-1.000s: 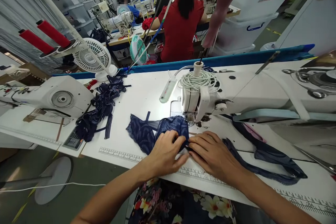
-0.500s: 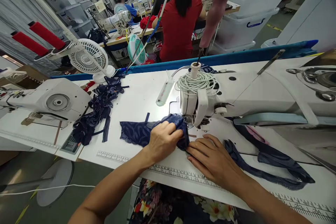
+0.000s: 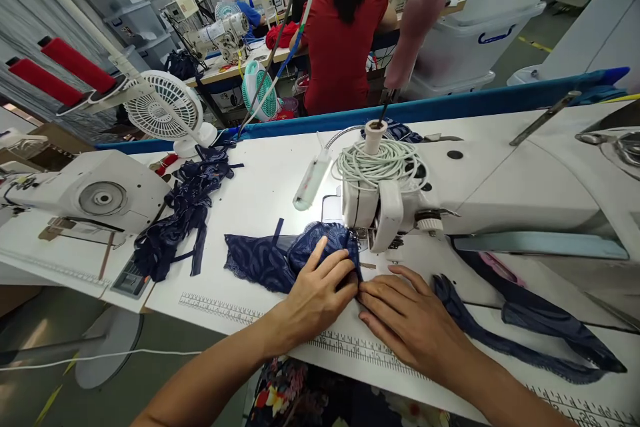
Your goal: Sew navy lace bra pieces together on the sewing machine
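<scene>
A navy lace bra piece (image 3: 260, 260), with one rounded cup, lies on the white table, its right edge at the needle area of the sewing machine (image 3: 373, 207). My left hand (image 3: 320, 293) rests on the cup with fingers stretched out and apart. Its thumb lies by the fabric's lower right edge. To the right, my right hand (image 3: 407, 313) lies flat on the table, fingers extended, their tips at that same edge. Whether any cloth is under those fingertips is hidden. The two hands almost touch.
Navy lace pieces (image 3: 177, 213) are heaped at the left beside a second sewing machine (image 3: 110, 193). Navy straps (image 3: 540, 327) lie at the right. A ruler strip (image 3: 220, 307) runs along the front edge. Behind stand a white fan (image 3: 165, 103) and a person in red (image 3: 340, 47).
My left hand has gone from a closed grip on the cup to outstretched fingers, moving slightly down and right. More of the cup shows. My right hand stays nearly in place. The view has shifted slightly.
</scene>
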### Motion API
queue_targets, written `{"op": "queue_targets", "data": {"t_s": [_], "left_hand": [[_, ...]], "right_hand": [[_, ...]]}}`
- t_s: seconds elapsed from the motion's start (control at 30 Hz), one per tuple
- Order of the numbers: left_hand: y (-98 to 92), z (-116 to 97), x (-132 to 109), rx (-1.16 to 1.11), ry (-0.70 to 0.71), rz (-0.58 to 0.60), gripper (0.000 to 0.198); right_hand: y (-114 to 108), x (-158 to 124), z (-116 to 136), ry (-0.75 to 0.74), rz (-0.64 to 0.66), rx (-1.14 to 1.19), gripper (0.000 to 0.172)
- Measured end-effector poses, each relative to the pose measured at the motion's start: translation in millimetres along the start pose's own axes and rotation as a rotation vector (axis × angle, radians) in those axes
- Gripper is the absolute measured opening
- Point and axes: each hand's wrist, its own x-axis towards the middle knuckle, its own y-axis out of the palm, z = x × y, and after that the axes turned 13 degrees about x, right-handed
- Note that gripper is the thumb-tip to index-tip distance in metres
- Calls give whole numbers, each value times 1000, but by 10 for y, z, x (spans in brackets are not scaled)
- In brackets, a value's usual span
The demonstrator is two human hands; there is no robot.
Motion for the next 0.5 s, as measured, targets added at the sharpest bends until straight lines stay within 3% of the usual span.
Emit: {"op": "queue_targets", "data": {"t_s": [0.13,0.33,0.5], "left_hand": [[58,-21,-51,6,-9,-34,21],[175,166,86,24,-31,-28,22],[110,236,171,7,-110,-18,26]], "right_hand": [[-7,19,0,-1,-9,-1,17],[-18,69,-52,35,-21,-70,19],[-28,82,-63,60,29,-104,23]]}}
